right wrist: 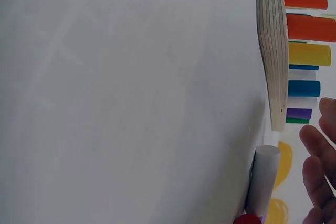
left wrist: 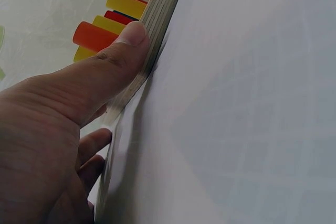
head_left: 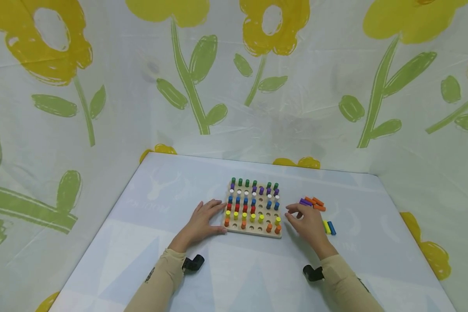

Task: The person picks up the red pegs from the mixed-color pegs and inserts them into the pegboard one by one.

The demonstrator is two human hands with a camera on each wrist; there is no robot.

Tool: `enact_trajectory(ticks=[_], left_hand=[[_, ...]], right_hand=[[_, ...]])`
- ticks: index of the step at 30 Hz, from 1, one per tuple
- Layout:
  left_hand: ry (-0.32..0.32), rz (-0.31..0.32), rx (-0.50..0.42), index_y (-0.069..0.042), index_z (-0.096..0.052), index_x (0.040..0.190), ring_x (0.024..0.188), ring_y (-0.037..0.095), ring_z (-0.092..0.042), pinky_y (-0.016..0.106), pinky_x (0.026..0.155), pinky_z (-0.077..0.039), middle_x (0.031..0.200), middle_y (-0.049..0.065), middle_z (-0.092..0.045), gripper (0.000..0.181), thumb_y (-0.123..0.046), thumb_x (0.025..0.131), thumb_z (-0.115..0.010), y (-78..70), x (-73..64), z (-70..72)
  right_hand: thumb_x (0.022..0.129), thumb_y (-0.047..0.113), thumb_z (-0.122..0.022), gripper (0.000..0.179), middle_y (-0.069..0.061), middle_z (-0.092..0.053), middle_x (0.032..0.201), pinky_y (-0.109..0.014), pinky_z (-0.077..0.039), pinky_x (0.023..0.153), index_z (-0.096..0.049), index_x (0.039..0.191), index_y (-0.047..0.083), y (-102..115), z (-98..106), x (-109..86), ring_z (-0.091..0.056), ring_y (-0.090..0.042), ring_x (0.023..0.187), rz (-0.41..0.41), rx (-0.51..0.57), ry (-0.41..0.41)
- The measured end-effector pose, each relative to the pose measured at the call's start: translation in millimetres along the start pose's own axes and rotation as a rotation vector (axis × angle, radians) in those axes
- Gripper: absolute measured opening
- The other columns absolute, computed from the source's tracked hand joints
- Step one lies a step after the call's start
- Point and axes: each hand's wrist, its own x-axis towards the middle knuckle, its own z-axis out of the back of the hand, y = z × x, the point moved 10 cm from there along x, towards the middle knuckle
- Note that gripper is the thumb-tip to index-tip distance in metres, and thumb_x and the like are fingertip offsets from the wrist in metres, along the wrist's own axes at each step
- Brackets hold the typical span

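Note:
A wooden pegboard (head_left: 253, 232) lies mid-table, with rows of green, purple, white, blue, red, yellow and orange pegs standing in it and some bare holes. My left hand (head_left: 203, 220) lies along the board's left side, fingers spread. In the left wrist view its thumb (left wrist: 123, 51) presses the board's side edge, below an orange peg (left wrist: 94, 36). Just off the board's right edge hovers my right hand (head_left: 307, 223), fingers loosely bent with a gap from the thumb. Nothing shows between its fingers (right wrist: 320, 145) in the right wrist view.
Right of the board lie loose pegs: several orange pegs (head_left: 319, 208), purple pegs (head_left: 306, 202), a yellow peg (head_left: 326, 227) and a blue peg (head_left: 332, 228). A white peg (right wrist: 263, 179) and a red peg (right wrist: 247, 219) lie near my right hand. Flower-printed sheeting (head_left: 296, 86) surrounds the table.

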Motion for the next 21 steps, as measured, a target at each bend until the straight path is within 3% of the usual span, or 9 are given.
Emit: enact_trajectory(ticks=[21], left_hand=[[0.001,-0.002,-0.02,-0.018,-0.044,0.156,0.152,0.029,-0.027,0.052,0.126,-0.001,0.158,0.007,-0.041,0.089,-0.05,0.081,-0.082,0.4,0.4,-0.9]], right_hand=[[0.092,0.022,-0.076,0.024,-0.005,-0.074,0.1,-0.027,-0.05,0.066,-0.075,0.112,0.008,-14,11,-7.8,-0.06,-0.021,0.087,-0.044,-0.021,-0.016]])
